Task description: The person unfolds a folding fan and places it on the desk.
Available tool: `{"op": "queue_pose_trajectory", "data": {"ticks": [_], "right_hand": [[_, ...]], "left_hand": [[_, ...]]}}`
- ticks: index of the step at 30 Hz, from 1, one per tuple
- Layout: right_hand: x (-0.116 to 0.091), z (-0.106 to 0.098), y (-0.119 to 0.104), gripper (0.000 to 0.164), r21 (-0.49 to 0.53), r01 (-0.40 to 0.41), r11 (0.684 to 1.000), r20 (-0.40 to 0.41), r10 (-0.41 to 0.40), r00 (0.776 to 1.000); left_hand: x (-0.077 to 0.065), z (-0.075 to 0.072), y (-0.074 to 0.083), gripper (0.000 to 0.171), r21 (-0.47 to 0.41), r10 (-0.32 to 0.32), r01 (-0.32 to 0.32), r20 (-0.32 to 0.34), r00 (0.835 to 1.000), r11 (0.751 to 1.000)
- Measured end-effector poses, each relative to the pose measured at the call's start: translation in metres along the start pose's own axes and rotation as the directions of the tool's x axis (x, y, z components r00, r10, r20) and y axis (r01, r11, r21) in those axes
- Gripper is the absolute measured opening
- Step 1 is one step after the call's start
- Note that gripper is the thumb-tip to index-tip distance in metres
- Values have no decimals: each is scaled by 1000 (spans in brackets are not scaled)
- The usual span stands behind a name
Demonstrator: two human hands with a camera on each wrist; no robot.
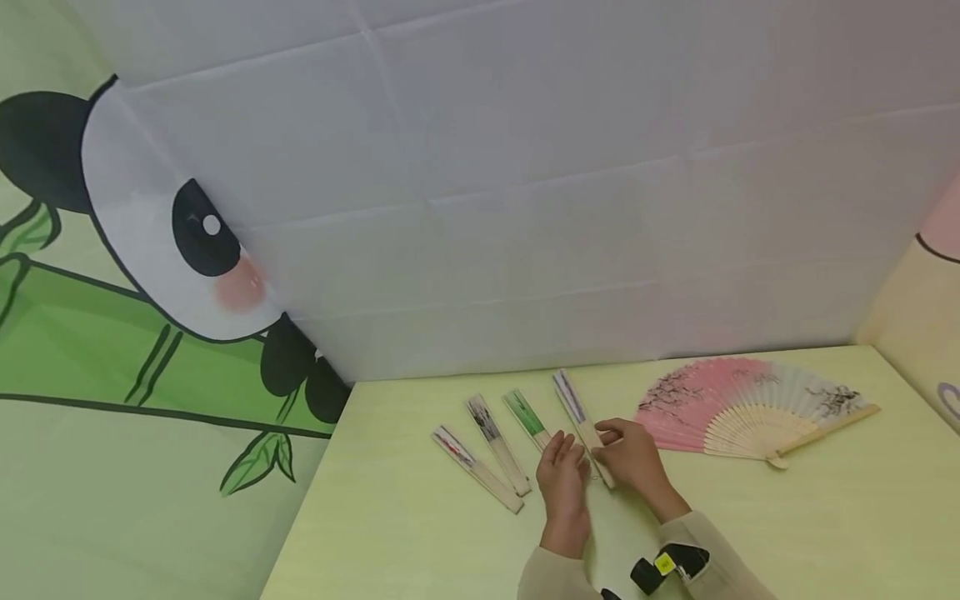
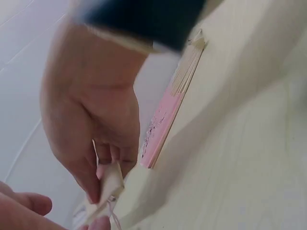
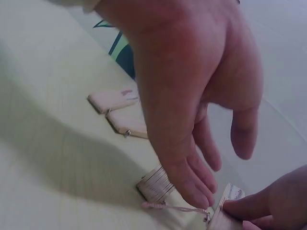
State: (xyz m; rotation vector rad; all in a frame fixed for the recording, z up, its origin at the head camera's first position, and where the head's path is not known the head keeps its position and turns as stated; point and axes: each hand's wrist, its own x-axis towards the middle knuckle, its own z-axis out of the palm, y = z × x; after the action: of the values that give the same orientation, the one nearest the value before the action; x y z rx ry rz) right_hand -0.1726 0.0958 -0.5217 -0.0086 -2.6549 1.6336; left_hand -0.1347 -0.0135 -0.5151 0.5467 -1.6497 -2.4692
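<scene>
My right hand (image 1: 633,457) pinches a folded fan (image 1: 572,398) with a purple-grey pattern near its bare wooden end. In the left wrist view, thumb and fingers close around that wooden end (image 2: 111,184). A pale cord (image 3: 180,207) hangs from its metal ring. My left hand (image 1: 564,492) is beside the fan, its fingers fairly straight and near the cord; whether they touch it is unclear. Behind the left hand lies a green folded fan (image 1: 525,412), its lower end partly hidden. Further left lie a grey-black folded fan (image 1: 495,437) and a red-patterned one (image 1: 472,467).
An open pink and white fan (image 1: 705,400) with dark blossom branches lies spread to the right of my hands. The pale yellow table (image 1: 390,517) meets a white cloth wall (image 1: 525,250) at the back. A panda print (image 1: 187,250) covers the left side.
</scene>
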Motion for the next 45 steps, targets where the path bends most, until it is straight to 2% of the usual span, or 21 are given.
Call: {"op": "queue_pose_trajectory", "data": {"ticks": [7, 15, 24, 29, 35, 39, 45], "right_hand": [[-11, -5, -7, 39, 58, 0, 998, 16, -1, 1000], [-26, -8, -16, 40, 124, -22, 992, 33, 18, 999], [-35, -10, -19, 43, 113, -28, 993, 47, 22, 999], [-37, -13, -15, 41, 136, -49, 990, 55, 42, 998], [-39, -14, -11, 32, 245, -94, 965, 34, 89, 996], [-41, -16, -10, 31, 291, -128, 948, 25, 126, 992], [-44, -19, -8, 33, 387, -190, 902, 50, 185, 981]], "left_hand": [[1, -5, 4, 53, 20, 3, -4, 68, 998, 1000], [4, -12, 4, 45, 65, -31, 26, 86, 996, 998], [6, -15, -1, 37, 153, -59, 40, 121, 991, 987], [2, -16, -3, 36, 182, -72, 40, 175, 982, 982], [-2, -15, -4, 27, 175, -69, 30, 227, 971, 984], [-4, -14, -7, 26, 165, -62, 26, 217, 974, 986], [-7, -12, -11, 26, 132, -65, 39, 196, 978, 991]]}}
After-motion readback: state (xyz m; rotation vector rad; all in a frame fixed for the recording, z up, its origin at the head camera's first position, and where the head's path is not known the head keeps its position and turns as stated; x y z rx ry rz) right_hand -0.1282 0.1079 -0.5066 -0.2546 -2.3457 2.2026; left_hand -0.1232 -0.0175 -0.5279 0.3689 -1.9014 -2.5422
